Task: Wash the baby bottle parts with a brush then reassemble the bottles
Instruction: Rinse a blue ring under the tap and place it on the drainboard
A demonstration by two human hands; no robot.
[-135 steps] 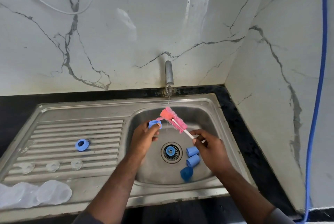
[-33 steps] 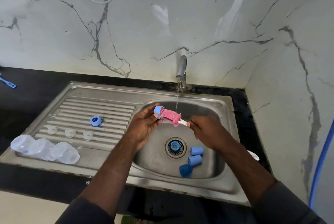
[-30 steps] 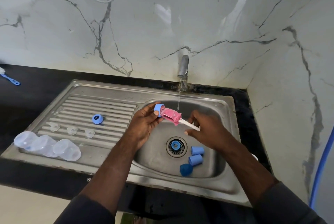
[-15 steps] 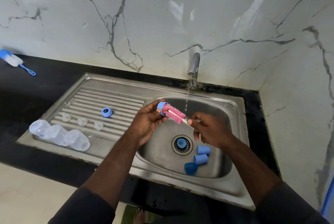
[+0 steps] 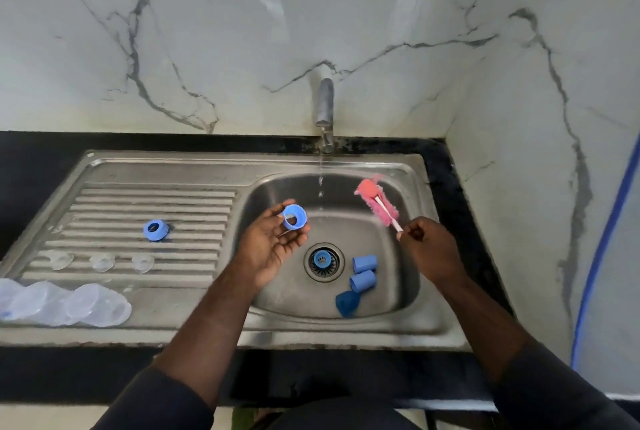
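Head view: over the sink (image 5: 173, 166), the right hand (image 5: 427, 251) grips the brush (image 5: 377, 202) by its handle, its long axis slanting up-left toward the tap stream (image 5: 321, 182). The left hand (image 5: 268, 246), just across the stream, pinches one blue ring (image 5: 294, 217), apart from the bristles. Counted: three clear bottles (image 5: 97, 306), three blue caps (image 5: 364, 263), three rings in all, three teats (image 5: 103, 261).

The blue collar ring (image 5: 294, 217) sits tilted, opening toward the camera, in the left hand (image 5: 273, 249); the right hand (image 5: 429, 249) pinches the pink brush (image 5: 377, 204) by its white handle, head up. A second ring (image 5: 156, 229), three clear teats (image 5: 102, 262) and clear bottles (image 5: 65, 305) lie on the drainboard (image 5: 162, 294); blue caps (image 5: 362, 281), seemingly three, lie in the basin (image 5: 277, 294).
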